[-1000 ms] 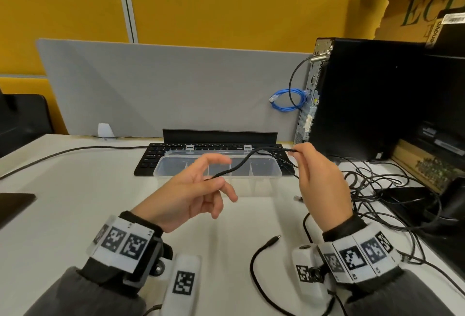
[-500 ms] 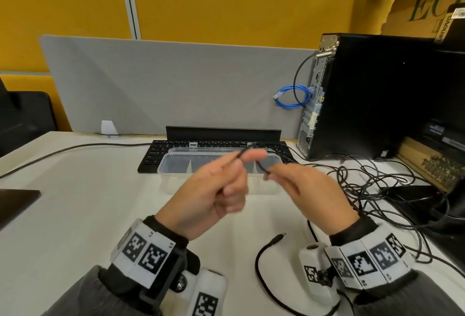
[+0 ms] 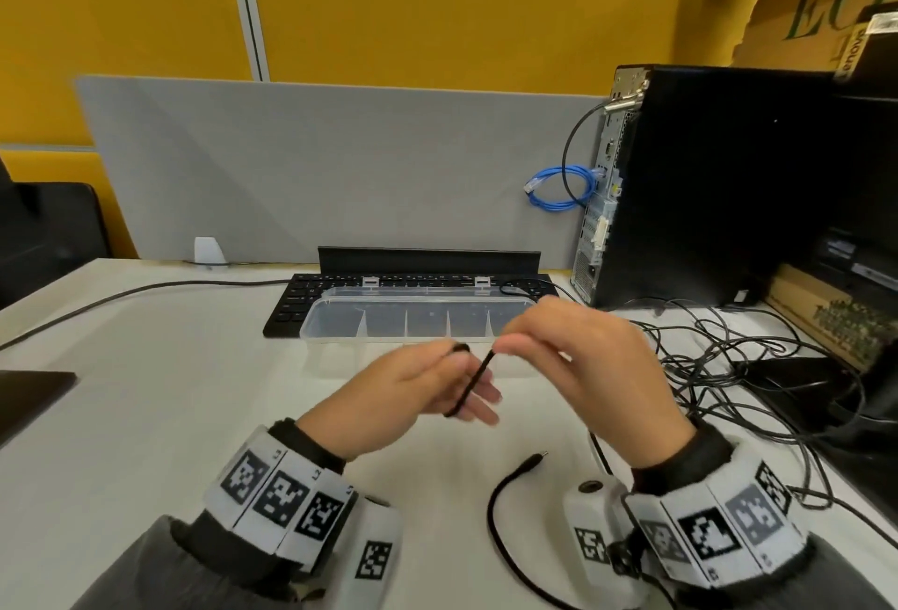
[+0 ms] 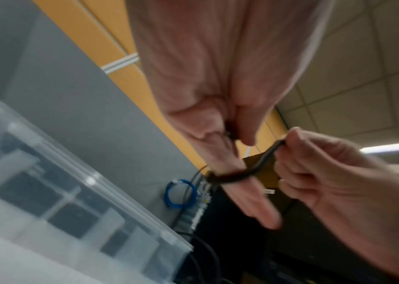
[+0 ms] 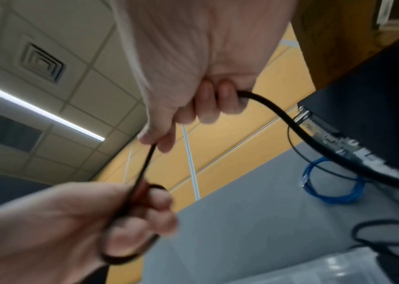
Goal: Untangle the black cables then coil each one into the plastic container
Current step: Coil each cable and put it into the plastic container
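A thin black cable (image 3: 475, 379) runs between my two hands above the desk. My left hand (image 3: 413, 390) pinches one end with thumb and forefinger, and the cable loops round its fingers (image 4: 230, 175). My right hand (image 3: 578, 356) pinches the same cable (image 5: 148, 163) just to the right and pulls it taut; the rest trails out of its curled fingers (image 5: 291, 123). The clear plastic container (image 3: 418, 320) with dividers sits open just beyond the hands. A tangle of black cables (image 3: 729, 366) lies at the right. A loose cable end with a jack plug (image 3: 527, 463) lies near my right wrist.
A black keyboard (image 3: 311, 298) lies behind the container. A black computer tower (image 3: 719, 181) stands at the right with a coiled blue cable (image 3: 559, 186) at its back. A grey partition (image 3: 316, 172) closes the desk's far side. A dark cable (image 3: 121, 301) crosses the left of the desk.
The hands have come together from wide apart and dropped lower, in front of the container. The cable now wraps round the left hand's fingers, with the right hand holding it close by.
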A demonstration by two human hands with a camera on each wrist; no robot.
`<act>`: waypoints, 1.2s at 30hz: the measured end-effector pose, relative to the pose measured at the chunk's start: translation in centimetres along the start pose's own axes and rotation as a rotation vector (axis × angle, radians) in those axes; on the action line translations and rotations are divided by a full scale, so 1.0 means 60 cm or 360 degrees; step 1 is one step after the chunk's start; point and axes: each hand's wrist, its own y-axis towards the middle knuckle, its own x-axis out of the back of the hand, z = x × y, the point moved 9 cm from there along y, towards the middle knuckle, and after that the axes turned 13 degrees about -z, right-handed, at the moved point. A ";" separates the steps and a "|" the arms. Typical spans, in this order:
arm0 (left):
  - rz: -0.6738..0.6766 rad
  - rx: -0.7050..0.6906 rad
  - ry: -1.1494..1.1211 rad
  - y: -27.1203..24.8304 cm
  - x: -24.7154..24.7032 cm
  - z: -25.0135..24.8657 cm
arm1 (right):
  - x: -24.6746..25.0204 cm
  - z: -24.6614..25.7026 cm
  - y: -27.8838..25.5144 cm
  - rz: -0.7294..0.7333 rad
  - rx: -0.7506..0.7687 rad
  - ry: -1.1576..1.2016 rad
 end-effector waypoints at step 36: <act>-0.0209 0.0050 -0.1170 -0.012 0.018 -0.057 | -0.089 -0.042 -0.024 0.0956 -0.0426 -0.0073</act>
